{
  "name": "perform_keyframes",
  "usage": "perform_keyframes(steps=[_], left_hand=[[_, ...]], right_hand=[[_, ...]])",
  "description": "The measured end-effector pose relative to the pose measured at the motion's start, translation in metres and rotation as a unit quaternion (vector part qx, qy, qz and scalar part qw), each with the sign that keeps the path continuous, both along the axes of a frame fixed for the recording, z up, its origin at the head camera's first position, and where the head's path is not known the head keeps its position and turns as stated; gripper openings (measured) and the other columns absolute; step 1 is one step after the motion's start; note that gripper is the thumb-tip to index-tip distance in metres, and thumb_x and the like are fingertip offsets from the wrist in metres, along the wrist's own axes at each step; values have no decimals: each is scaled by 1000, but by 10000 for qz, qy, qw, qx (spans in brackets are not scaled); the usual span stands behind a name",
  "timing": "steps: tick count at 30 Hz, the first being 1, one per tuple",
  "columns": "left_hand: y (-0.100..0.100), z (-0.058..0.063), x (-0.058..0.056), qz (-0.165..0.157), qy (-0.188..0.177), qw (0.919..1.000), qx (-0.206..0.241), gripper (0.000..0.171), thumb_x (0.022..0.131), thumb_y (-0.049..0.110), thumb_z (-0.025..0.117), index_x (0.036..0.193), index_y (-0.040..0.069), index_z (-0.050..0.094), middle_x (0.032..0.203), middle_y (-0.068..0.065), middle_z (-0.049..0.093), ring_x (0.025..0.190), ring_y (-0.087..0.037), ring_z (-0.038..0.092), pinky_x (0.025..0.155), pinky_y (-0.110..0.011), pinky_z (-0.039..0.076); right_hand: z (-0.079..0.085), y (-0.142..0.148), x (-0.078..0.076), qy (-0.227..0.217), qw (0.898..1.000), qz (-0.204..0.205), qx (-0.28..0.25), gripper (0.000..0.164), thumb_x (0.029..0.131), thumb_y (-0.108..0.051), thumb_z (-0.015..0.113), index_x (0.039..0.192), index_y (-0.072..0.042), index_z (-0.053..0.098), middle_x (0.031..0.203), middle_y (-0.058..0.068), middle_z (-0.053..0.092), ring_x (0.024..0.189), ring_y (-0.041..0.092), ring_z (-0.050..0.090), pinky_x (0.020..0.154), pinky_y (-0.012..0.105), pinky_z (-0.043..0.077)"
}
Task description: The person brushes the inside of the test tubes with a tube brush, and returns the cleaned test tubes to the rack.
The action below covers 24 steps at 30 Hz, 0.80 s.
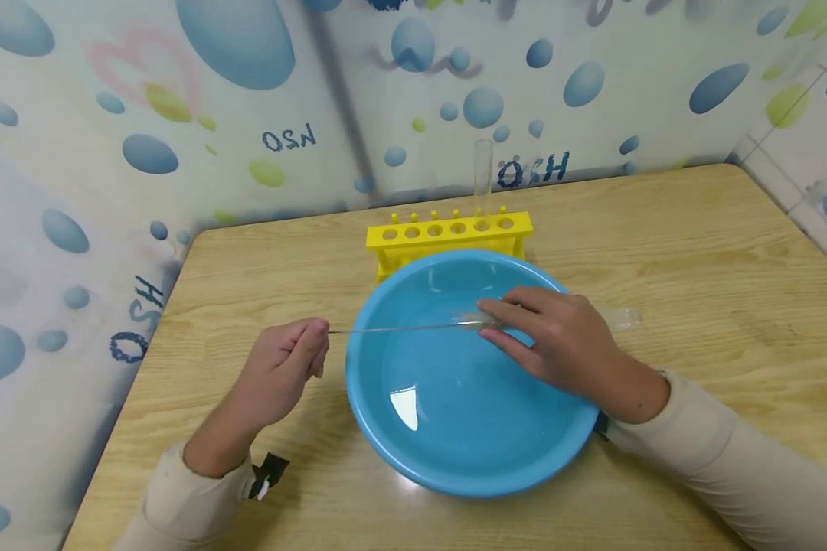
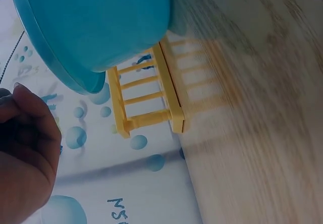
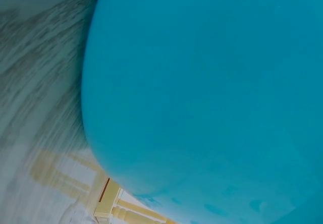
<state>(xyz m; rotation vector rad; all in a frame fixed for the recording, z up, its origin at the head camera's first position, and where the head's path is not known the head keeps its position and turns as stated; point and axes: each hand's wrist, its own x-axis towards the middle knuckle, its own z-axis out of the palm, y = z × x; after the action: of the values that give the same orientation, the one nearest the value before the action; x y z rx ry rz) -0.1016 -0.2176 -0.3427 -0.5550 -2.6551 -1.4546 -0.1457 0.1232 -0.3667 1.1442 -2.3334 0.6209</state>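
Note:
In the head view my left hand (image 1: pixel 286 371) grips the end of a thin metal wire handle (image 1: pixel 400 329), left of the blue basin (image 1: pixel 379 451). The wire runs level across the basin to a pale brush head (image 1: pixel 472 318) at the mouth of a clear glass test tube. My right hand (image 1: pixel 558 337) pinches that tube between thumb and fingers, over the basin's right side. Its rounded end (image 1: pixel 623 317) shows beyond the hand; the middle is hidden. The left wrist view shows curled left fingers (image 2: pixel 38 118) beside the basin. No hand appears in the right wrist view.
A yellow test tube rack (image 1: pixel 448 229) stands right behind the basin, with another clear test tube (image 1: pixel 482 176) upright in it. All stand on a wooden table (image 1: pixel 696 252) against a wall (image 1: pixel 234 153) printed with bubbles.

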Motion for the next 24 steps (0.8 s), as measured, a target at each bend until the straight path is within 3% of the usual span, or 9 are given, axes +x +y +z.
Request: perform_keyframes(steps=[6,11,17,24], left_hand=[[6,-5,-1,1,-15,10000,-24,48,108,10,41,61,11,44,55,-1,44,48,-10,40,44,-27,37],[23,-12,-5,-543,191,9980,-271,42,106,10,47,64,10,47,58,4,42,53,-5,40,48,-22,39],[36,-11,-8,-424,257,9979,-420,40,105,13,50,66,12,48,59,7,39,52,-5,39,49,-21,40],[53,-12,-16,-706,207,9957,-561,39,105,15,50,66,12,49,59,6,40,54,-6,40,51,-20,38]], right_hand=[[-1,-1,0,-70,9999,64,50,40,93,-40,71,116,-9,73,90,7,70,73,17,67,59,28,58],[-1,-3,0,-48,9998,141,121,43,79,-29,86,115,-9,74,91,7,72,75,17,69,59,30,58],[-1,-5,0,-115,9997,78,195,46,74,-26,89,114,-9,75,90,7,72,75,17,68,59,28,57],[1,-2,0,-144,9996,-45,241,47,73,-27,89,114,-9,75,90,7,72,75,18,68,59,29,58]])
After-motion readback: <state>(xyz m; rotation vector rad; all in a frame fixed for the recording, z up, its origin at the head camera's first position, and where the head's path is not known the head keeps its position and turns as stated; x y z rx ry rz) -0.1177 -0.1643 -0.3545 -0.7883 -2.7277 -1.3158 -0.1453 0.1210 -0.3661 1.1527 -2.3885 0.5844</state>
